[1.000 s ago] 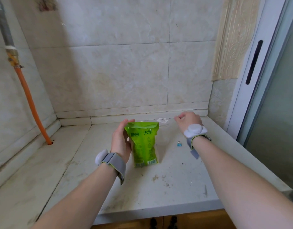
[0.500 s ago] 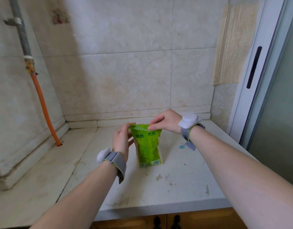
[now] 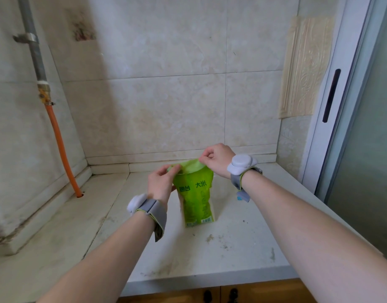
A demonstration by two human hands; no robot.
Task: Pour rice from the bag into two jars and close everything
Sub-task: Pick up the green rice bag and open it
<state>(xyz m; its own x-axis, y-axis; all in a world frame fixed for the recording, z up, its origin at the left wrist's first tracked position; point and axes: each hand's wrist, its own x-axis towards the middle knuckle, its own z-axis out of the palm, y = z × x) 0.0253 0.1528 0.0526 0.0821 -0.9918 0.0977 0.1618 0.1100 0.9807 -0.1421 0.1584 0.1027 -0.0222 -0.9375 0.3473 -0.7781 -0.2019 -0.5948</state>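
Observation:
A green rice bag (image 3: 196, 200) stands upright on the pale stone counter (image 3: 242, 243), a little back from its front edge. My left hand (image 3: 160, 185) pinches the near left side of the bag's top edge. My right hand (image 3: 216, 159) pinches the far right side of that edge. The two hands hold the mouth of the bag pulled apart, so it gapes open. No jar is in view. Both wrists carry grey bands with white round units.
Tiled walls close the counter at the back and left. An orange hose (image 3: 61, 149) under a grey pipe (image 3: 32, 42) runs down the left wall into the counter. A sliding door frame (image 3: 332, 95) stands at the right. A small blue object (image 3: 239, 197) lies under my right wrist.
My right hand came from the back of the counter to the bag's top and took hold of it. Both hands have since pulled the mouth open wider.

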